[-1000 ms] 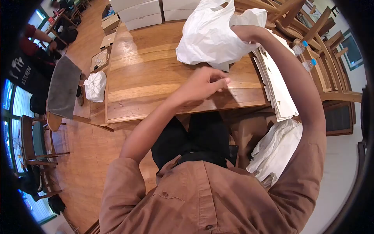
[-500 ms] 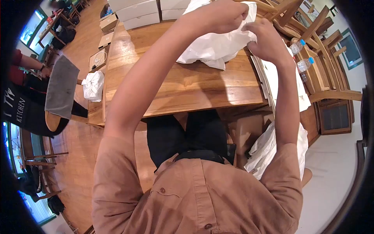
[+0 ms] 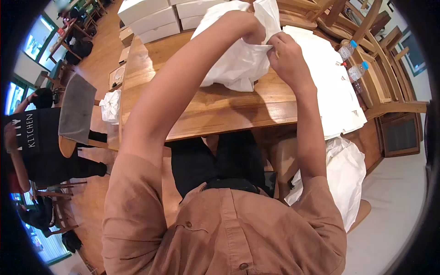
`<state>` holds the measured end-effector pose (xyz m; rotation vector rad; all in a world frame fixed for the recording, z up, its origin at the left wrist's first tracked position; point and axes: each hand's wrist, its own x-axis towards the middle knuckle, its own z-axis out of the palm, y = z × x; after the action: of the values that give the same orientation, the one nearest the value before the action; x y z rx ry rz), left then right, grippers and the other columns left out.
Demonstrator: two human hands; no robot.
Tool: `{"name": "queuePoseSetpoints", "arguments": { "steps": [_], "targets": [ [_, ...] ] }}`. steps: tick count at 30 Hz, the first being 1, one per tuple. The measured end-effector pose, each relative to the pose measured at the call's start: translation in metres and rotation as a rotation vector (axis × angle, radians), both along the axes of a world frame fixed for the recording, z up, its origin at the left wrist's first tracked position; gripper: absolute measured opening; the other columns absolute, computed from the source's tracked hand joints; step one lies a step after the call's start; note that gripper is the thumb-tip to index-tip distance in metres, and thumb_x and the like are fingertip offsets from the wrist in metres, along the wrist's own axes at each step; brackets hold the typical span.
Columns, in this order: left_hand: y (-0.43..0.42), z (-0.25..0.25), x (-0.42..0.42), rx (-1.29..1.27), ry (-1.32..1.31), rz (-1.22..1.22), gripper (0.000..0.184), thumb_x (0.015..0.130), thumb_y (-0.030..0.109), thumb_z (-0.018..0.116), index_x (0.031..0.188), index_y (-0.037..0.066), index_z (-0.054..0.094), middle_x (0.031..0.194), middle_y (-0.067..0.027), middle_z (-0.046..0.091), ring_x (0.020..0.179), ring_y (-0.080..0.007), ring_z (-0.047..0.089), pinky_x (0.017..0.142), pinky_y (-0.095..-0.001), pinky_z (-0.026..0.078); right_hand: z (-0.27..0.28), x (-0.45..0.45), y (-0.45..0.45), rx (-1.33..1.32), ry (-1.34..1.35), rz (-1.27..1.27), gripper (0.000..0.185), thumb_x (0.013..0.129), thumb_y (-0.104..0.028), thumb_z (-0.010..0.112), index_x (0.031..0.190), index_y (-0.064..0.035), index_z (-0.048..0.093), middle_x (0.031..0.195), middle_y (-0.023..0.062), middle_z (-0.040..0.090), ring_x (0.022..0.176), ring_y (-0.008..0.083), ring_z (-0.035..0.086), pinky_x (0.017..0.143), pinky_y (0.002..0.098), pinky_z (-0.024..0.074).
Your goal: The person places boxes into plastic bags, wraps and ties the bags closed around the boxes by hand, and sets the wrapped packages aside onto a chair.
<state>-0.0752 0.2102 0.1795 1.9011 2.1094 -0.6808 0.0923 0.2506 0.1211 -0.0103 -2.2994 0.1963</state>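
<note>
A white plastic bag [image 3: 229, 66] stands on the wooden table [image 3: 192, 110] in front of me. My left hand [image 3: 253, 31] is at the bag's opening, its fingers hidden inside or behind the plastic. With closed fingers, my right hand [image 3: 285, 52] pinches the bag's right edge. What the bag contains cannot be seen. Just right of my right hand lies a stack of flat white sheets or folded cartons [image 3: 327, 82].
White boxes [image 3: 151, 23] are piled at the back left. Two bottles [image 3: 357, 71] with blue caps stand at the right, near stacked wooden chairs [image 3: 376, 50]. Another white bag [image 3: 346, 176] lies below right. A person in a black apron [image 3: 43, 142] stands at the left.
My left hand has gone from above the bag down into its opening. My right hand, loosely open before, has closed on the bag's edge. The person at the left has come further into view.
</note>
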Motion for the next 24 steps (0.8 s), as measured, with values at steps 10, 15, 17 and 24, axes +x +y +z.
{"name": "queuePoseSetpoints", "arguments": {
  "steps": [10,15,17,24],
  "targets": [
    [-0.020,-0.007,-0.022,-0.242,-0.433,0.179,0.093,0.080,0.060,0.064,0.159,0.027,0.026,0.159,-0.0117,0.035,0.145,-0.0371,0.035,0.106,-0.0650,0.038,-0.003,0.000,-0.001,0.023,0.091,0.023,0.016,0.073,0.006,0.067,0.088,0.0010,0.066,0.097,0.0136,0.063,0.095,0.0324,0.062,0.084,0.0410,0.0526],
    [-0.039,-0.016,-0.018,-0.094,-0.475,0.154,0.088,0.084,0.064,0.057,0.155,0.016,0.037,0.151,-0.0183,0.046,0.138,-0.0384,0.044,0.106,-0.0529,0.041,-0.002,0.004,-0.003,0.010,0.071,0.018,0.014,0.073,0.005,0.065,0.086,0.0012,0.063,0.097,0.0129,0.061,0.097,0.0318,0.060,0.085,0.0410,0.0518],
    [-0.047,-0.019,-0.019,-0.059,-0.534,0.139,0.081,0.086,0.061,0.056,0.150,0.013,0.043,0.151,-0.0145,0.047,0.137,-0.0336,0.045,0.108,-0.0487,0.038,0.000,0.004,-0.005,0.015,0.083,0.027,0.013,0.073,0.005,0.066,0.085,0.0014,0.062,0.098,0.0129,0.061,0.097,0.0318,0.060,0.086,0.0409,0.0517],
    [-0.045,-0.004,-0.016,-0.330,-0.182,0.024,0.072,0.094,0.051,0.050,0.153,0.013,0.039,0.152,-0.0132,0.048,0.141,-0.0285,0.042,0.114,-0.0450,0.033,0.012,0.005,-0.020,0.061,0.175,0.071,0.014,0.071,0.005,0.065,0.084,0.0010,0.065,0.104,0.0122,0.061,0.103,0.0309,0.060,0.089,0.0395,0.0512]
  ]
}}
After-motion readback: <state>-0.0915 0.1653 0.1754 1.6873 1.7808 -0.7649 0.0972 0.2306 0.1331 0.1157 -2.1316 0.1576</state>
